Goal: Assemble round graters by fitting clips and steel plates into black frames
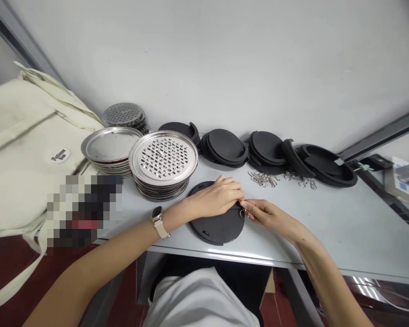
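A round black plastic disc (221, 227) with small slots lies flat on the table near its front edge. My left hand (223, 195), wrist in a watch (159, 221), rests over the disc's upper part, fingers bent together at its right rim. There my right hand (264, 213) pinches a small metal ring clip (244, 213) between thumb and fingers. Both sets of fingertips meet at the rim; exactly what the left ones grip is hidden. Behind the disc, loose metal ring clips (264, 179) lie in a small pile.
To the left stand a stack of round metal grater plates (163, 159), a stack of plain metal discs (112, 145) and a cream bag (30, 150). Black round parts (225, 145) line the wall, with a deeper black tray (347, 180) at right. The grey table (327, 222) runs rightward.
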Demonstrator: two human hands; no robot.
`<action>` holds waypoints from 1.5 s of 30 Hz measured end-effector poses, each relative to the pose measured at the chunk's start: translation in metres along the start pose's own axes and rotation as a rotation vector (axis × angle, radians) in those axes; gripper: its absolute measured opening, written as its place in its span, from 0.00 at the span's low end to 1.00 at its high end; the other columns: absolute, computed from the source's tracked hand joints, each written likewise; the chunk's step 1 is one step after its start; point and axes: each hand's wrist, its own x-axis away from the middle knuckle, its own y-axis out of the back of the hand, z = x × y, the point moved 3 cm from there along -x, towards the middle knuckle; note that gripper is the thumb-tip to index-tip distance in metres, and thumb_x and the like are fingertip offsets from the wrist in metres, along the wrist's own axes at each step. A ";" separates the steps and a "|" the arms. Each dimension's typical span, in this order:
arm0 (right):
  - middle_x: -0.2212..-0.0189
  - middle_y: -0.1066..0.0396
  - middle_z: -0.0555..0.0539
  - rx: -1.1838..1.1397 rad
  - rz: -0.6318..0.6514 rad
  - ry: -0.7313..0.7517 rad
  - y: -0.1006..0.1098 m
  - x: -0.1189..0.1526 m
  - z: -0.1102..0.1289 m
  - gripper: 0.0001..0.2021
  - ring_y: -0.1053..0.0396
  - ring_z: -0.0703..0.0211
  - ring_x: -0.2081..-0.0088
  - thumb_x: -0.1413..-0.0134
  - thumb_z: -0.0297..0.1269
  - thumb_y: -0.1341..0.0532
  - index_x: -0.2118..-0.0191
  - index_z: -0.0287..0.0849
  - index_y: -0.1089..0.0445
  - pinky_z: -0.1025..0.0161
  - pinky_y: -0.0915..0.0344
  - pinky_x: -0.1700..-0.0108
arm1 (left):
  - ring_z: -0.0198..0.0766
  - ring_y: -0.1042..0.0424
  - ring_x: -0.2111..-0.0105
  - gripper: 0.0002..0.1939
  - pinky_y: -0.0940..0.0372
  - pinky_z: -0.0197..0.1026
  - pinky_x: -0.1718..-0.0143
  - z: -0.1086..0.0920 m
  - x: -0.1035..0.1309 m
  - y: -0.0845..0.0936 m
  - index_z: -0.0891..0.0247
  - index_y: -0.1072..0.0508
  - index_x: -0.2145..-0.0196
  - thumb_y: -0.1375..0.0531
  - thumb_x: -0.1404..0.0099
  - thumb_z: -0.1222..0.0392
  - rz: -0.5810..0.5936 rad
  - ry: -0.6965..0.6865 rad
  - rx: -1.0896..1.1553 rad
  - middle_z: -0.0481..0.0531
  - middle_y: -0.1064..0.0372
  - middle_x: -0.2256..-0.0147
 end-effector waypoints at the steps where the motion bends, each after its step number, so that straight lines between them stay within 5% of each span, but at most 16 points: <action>1: 0.80 0.53 0.57 -0.005 0.003 0.004 0.000 0.000 -0.001 0.26 0.55 0.65 0.77 0.39 0.61 0.50 0.77 0.44 0.47 0.64 0.53 0.73 | 0.40 0.38 0.60 0.10 0.44 0.42 0.52 -0.001 0.000 0.000 0.63 0.34 0.67 0.51 0.31 0.70 0.002 0.005 0.004 0.51 0.35 0.65; 18: 0.85 0.50 0.59 -0.201 0.058 -0.007 0.001 0.008 -0.002 0.23 0.53 0.67 0.80 0.38 0.57 0.47 0.72 0.41 0.36 0.65 0.51 0.74 | 0.42 0.37 0.61 0.04 0.44 0.45 0.52 -0.012 0.002 0.007 0.63 0.34 0.63 0.45 0.37 0.63 0.027 -0.046 -0.080 0.53 0.35 0.64; 24: 0.82 0.51 0.59 -0.204 0.048 0.031 0.000 0.011 -0.006 0.20 0.55 0.68 0.79 0.40 0.54 0.42 0.73 0.42 0.40 0.66 0.56 0.75 | 0.42 0.36 0.60 0.03 0.44 0.45 0.51 -0.011 0.002 0.005 0.63 0.34 0.63 0.44 0.36 0.62 0.014 -0.051 -0.086 0.53 0.35 0.63; 36: 0.82 0.53 0.59 -0.178 -0.155 0.145 -0.002 0.010 -0.007 0.18 0.56 0.66 0.79 0.37 0.53 0.46 0.70 0.44 0.41 0.66 0.56 0.75 | 0.43 0.34 0.57 0.09 0.44 0.46 0.50 -0.009 0.000 0.004 0.64 0.36 0.58 0.43 0.37 0.61 -0.011 0.010 -0.064 0.54 0.33 0.61; 41: 0.77 0.42 0.54 -0.008 -0.433 0.222 0.002 0.014 -0.004 0.13 0.42 0.61 0.73 0.37 0.48 0.44 0.68 0.44 0.37 0.64 0.43 0.68 | 0.43 0.34 0.57 0.12 0.43 0.45 0.51 -0.011 -0.001 0.005 0.64 0.37 0.56 0.42 0.38 0.61 -0.021 0.027 -0.080 0.54 0.33 0.59; 45: 0.66 0.34 0.47 0.085 -0.515 0.319 0.004 0.017 -0.001 0.09 0.35 0.54 0.62 0.37 0.43 0.43 0.66 0.45 0.35 0.59 0.38 0.55 | 0.44 0.34 0.56 0.14 0.44 0.47 0.50 -0.011 0.000 0.005 0.64 0.38 0.54 0.42 0.37 0.61 -0.030 0.039 -0.086 0.55 0.33 0.58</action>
